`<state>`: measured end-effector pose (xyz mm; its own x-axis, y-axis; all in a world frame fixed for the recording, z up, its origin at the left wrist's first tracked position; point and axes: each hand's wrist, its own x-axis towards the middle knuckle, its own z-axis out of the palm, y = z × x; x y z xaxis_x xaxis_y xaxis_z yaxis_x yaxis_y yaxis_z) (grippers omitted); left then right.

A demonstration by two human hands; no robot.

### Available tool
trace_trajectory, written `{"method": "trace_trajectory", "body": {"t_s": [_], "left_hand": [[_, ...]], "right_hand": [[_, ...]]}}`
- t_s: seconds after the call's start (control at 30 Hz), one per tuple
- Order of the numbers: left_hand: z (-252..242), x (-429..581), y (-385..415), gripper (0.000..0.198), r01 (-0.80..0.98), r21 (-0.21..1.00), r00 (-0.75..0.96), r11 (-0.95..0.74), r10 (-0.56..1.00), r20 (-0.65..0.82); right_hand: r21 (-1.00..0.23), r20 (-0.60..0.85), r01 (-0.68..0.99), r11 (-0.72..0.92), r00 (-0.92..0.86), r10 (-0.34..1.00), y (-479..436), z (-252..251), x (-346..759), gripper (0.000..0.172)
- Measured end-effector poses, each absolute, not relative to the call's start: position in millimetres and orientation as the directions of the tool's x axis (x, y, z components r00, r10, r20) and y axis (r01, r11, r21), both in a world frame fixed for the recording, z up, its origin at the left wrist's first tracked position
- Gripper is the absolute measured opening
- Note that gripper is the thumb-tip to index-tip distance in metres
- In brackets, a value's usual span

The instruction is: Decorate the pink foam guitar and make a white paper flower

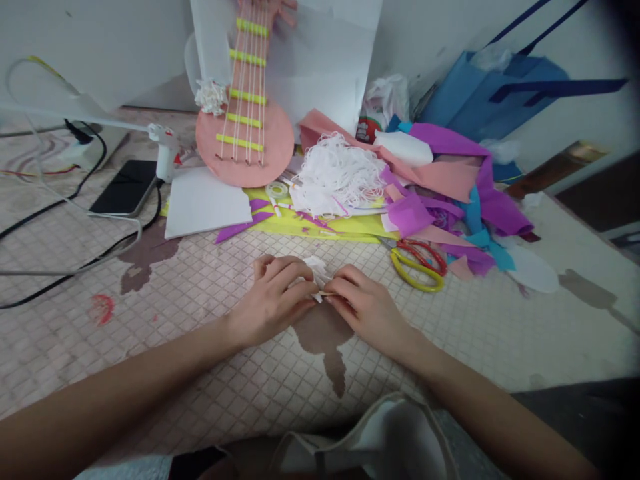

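Note:
Between the fingertips of both hands is a small crumpled white paper piece [316, 268], partly covered by the fingers. My left hand [280, 293] pinches it from the left, fingers bent. From the right, my right hand [367, 303] closes thumb and fingers on its lower edge. Both hands are just above the patterned tablecloth [240, 393]. Behind them leans a pink paper guitar [246, 150] with yellow frets and white strings; a white paper flower [211, 97] sits at its left edge.
Yellow-and-red scissors [417, 270] lie right of my hands. Behind are white string [343, 170], purple paper [413, 213] and a white board [207, 203]. At left are a phone [125, 189], a glue gun [165, 153] and cables [75, 270]. A blue bag [493, 97] stands back right.

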<state>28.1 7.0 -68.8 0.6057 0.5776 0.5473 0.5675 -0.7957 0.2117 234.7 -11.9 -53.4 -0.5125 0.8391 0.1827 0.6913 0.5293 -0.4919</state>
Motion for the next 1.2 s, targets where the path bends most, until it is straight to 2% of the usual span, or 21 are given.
{"method": "trace_trajectory", "body": {"t_s": [0.2,0.87,1.2], "left_hand": [[-69.5,31.6,9.1,0.013,0.511,0.219,0.635,-0.831,0.536,0.556],[-68.9,35.4,11.5,0.012,0.493,0.17,0.685,-0.853,0.501,0.528],[-72.0,35.4,13.3,0.008,0.49,0.167,0.668,-0.856,0.492,0.559]], "right_hand": [[-0.445,0.2,0.697,0.562,-0.535,0.821,-11.1,-54.6,236.1,0.014],[-0.454,0.227,0.689,0.565,-0.524,0.821,-9.9,-56.6,237.8,0.016],[-0.453,0.236,0.677,0.58,-0.536,0.811,-8.9,-56.6,238.0,0.017]]}}
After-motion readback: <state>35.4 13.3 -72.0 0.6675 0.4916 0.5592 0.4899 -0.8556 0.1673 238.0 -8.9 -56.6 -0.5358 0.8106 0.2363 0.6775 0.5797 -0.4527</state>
